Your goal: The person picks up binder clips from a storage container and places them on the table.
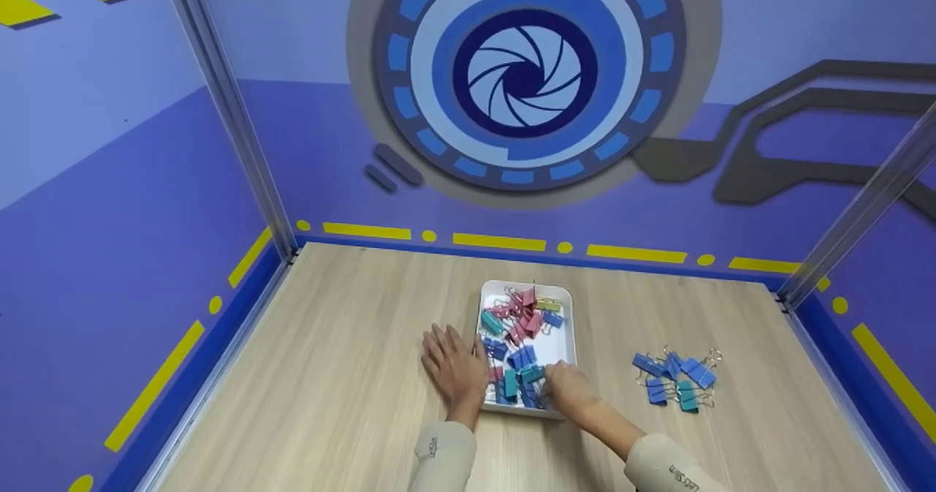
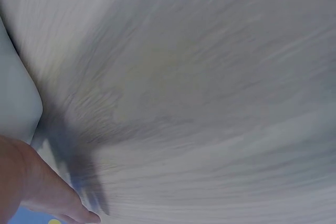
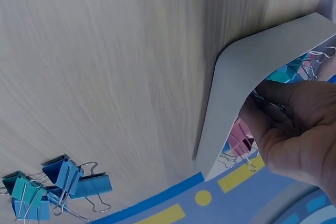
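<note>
A white tray (image 1: 572, 335) holds several binder clips: pink ones (image 1: 532, 323) toward the far end, blue ones (image 1: 522, 357), teal ones (image 1: 510, 384) near the front, and a yellow one (image 1: 548, 305). My left hand (image 1: 457, 368) lies with fingers spread along the tray's left side, its thumb at the rim. Over the front right rim reaches my right hand (image 1: 570, 391), fingers curled inward. In the right wrist view, it pinches a binder clip by its wire handles (image 3: 269, 101); the clip's body is mostly hidden by the fingers.
To the tray's right, a loose group of blue binder clips (image 1: 698, 372) and a teal binder clip (image 1: 688, 397) lies on the wooden table (image 1: 351, 331). Printed panels (image 1: 314, 134) with metal posts (image 1: 234, 119) enclose the back and sides.
</note>
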### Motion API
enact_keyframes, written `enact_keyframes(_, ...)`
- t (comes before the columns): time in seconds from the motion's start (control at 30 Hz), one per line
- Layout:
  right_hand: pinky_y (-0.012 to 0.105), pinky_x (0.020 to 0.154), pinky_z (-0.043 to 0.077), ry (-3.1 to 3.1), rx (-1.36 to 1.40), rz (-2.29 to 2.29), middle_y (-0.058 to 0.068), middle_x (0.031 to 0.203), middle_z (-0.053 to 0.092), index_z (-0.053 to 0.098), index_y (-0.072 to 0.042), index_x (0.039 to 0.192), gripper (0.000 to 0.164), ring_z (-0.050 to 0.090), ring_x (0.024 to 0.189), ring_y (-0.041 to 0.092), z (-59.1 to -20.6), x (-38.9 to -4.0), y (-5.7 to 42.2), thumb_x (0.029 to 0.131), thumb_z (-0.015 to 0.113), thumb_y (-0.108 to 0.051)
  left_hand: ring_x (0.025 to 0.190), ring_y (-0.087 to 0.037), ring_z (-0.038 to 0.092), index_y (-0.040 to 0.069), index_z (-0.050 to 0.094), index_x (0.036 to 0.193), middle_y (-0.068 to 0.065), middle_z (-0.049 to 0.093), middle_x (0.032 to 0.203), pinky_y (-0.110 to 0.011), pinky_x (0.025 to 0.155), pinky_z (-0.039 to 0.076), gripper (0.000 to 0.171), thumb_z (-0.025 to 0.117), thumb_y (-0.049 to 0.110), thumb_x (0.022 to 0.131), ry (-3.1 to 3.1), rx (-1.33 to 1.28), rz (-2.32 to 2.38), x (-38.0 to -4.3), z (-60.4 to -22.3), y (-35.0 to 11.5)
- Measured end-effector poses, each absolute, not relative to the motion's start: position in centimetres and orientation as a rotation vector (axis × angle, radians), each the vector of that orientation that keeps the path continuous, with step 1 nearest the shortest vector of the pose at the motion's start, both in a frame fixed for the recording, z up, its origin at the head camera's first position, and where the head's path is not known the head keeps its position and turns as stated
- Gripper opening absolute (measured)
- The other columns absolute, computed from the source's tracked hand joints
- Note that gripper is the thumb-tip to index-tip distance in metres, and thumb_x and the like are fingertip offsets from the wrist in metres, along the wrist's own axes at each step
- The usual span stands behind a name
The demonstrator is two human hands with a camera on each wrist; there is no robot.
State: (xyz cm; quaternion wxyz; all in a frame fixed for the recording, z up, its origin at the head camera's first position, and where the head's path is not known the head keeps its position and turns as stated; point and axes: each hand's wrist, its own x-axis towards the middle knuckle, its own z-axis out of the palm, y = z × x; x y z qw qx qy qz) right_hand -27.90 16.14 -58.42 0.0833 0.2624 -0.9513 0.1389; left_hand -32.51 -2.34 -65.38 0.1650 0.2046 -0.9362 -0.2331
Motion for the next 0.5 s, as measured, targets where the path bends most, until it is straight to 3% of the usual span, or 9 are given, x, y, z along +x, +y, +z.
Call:
enact_keyframes(0.2,0.044,0.052,0.056,-2.817,0.802,0.447,0.017,0.064,0.069,0.069,0.002,0.069,0.015,0.068,0.059,0.031,-57.5,-28.5,16.5,0.065,0.078,0.014,0.156,-0.042,0.024,0.005,0.045,0.153,-0.021,0.033,0.165,-0.062,0.125,0.022,0.07,0.048,0.052,0.102,-2.669,0.581,-0.695,-32.5,-65.6,-2.3)
enact_keyframes(0.33,0.044,0.051,0.052,-2.835,0.731,0.429,0.014,0.063,0.065,0.064,0.0,0.067,0.017,0.06,0.057,0.026,-56.4,-28.9,16.2,0.071,0.076,0.011,0.155,-0.042,0.026,0.006,0.047,0.152,-0.022,0.035,0.164,-0.062,0.124,0.022,0.069,0.049,0.052,0.101,-2.649,0.577,-0.684,-32.6,-65.7,-2.5)
enact_keyframes(0.5,0.038,0.051,0.053,-2.83,0.709,0.518,0.009,0.064,0.069,0.072,-0.001,0.068,0.014,0.059,0.057,0.019,-54.8,-29.4,16.2,0.078,0.075,0.009,0.155,-0.042,0.026,0.008,0.047,0.152,-0.02,0.035,0.164,-0.063,0.124,0.022,0.068,0.049,0.052,0.101,-2.651,0.572,-0.66,-32.6,-65.8,-2.5)
